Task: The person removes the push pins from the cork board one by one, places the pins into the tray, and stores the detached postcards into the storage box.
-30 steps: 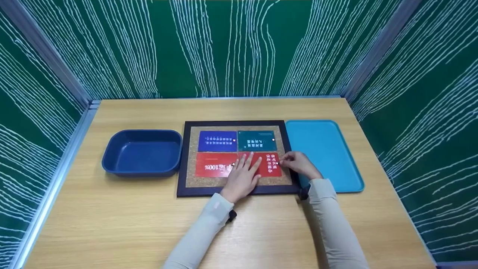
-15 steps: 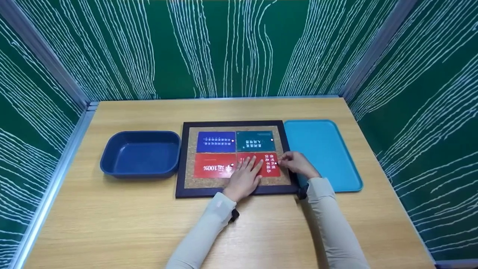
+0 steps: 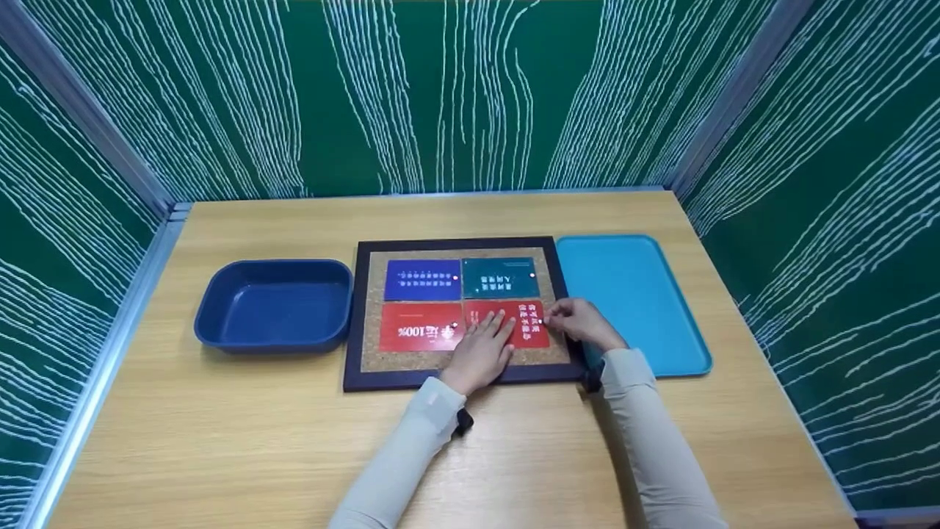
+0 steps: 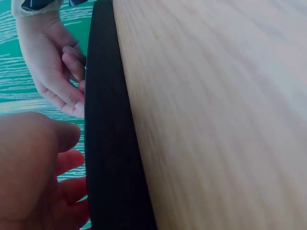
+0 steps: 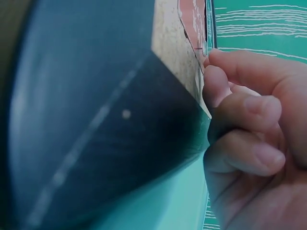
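Fingers spread and straight, the left hand lies across the glossy red rectangular card at four o'clock on the dark-framed cork board, reaching in from six. Over at the card's three o'clock edge, here's the right hand: thumb and forefinger closed in a pinch, apparently gripping a small pale pin. How deep it sits, no telling from here. My call: a steady, flat left palm should stop any skewing, and the push wants to go straight down, since a sideways lean could twist the card. Good guide at one o'clock: the teal rectangular card, pale dot at its own three o'clock edge.
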Available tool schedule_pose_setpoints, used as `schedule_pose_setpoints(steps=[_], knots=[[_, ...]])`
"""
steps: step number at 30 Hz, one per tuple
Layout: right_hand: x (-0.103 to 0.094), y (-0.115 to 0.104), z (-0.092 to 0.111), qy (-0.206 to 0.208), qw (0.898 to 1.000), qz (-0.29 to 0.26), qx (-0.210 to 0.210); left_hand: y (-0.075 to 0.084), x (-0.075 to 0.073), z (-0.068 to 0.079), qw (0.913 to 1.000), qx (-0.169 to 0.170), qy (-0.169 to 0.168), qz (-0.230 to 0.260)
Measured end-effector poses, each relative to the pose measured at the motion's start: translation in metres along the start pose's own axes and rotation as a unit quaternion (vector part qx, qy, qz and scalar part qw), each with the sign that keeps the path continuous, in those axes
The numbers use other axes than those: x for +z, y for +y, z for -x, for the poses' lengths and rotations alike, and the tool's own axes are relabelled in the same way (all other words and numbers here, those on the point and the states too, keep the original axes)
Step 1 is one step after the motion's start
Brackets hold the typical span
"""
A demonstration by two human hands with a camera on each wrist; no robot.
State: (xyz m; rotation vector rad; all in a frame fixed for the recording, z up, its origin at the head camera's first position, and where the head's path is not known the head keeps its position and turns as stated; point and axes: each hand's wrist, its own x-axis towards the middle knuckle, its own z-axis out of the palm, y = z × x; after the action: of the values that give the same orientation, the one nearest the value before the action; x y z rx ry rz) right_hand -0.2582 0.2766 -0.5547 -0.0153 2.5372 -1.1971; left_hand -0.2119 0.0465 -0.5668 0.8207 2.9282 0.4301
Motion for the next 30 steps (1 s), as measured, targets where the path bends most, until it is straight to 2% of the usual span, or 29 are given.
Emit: schedule_pose_setpoints(steps=[11, 20, 30], knots=[[0.0021, -0.0018, -0.0023, -0.006, 1.000, 0.008, 0.004, -0.0013, 0.0003, -0.0001, 1.0000, 0.002, 0.008, 0.000], [0.0033, -0.0035, -0.0020, -0.009, 1.000, -0.017, 0.008, -0.0028, 0.0005, -0.0004, 0.9999, 0.007, 0.004, -0.006], [0.0047, -0.0010, -0.0038, -0.006, 1.000, -0.015, 0.017, -0.0020, -0.0010, -0.0016, 0.9999, 0.001, -0.001, 0.011]])
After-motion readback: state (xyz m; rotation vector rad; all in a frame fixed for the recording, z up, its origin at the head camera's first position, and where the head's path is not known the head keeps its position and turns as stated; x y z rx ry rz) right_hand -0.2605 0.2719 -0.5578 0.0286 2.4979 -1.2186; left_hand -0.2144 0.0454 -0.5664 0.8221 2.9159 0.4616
